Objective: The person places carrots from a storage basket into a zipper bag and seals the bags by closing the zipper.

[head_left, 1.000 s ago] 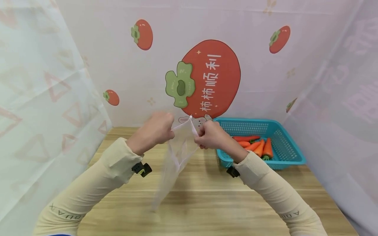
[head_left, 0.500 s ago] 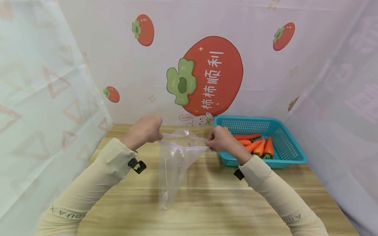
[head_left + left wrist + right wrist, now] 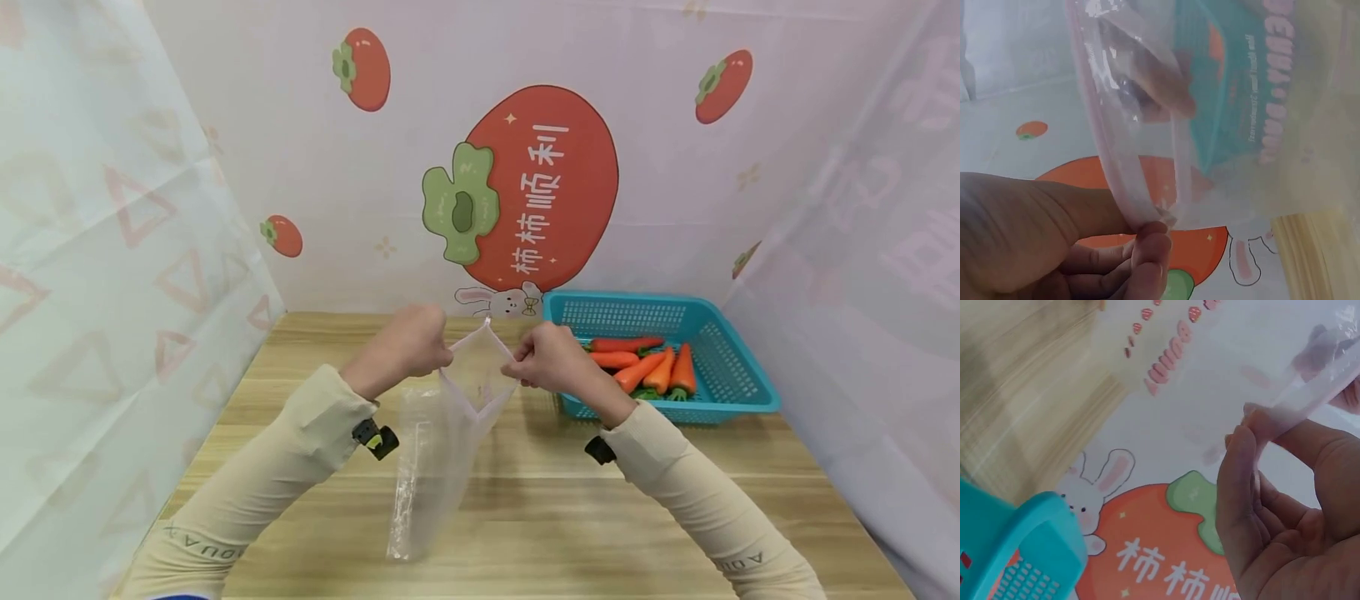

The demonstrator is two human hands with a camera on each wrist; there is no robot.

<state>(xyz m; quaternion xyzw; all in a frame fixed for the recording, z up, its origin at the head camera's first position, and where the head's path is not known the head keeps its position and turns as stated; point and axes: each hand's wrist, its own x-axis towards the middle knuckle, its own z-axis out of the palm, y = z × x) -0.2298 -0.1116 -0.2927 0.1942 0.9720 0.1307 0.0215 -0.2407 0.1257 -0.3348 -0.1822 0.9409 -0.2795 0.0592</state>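
A clear plastic bag [image 3: 447,454] hangs over the counter [image 3: 570,517], its pink-edged mouth spread into a diamond — the left hand [image 3: 408,342] pinches one side, the right hand [image 3: 550,358] the other. Near the right hand, a blue basket [image 3: 722,367] holds orange carrots [image 3: 636,372].

Pale back wall [image 3: 663,200], large red fruit print [image 3: 573,192]; wood-grain tabletop [image 3: 570,525].

head: forward-down, farther | 2 wrists: near, facing wall [image 3: 997,144] | shared: bag [image 3: 446,458]
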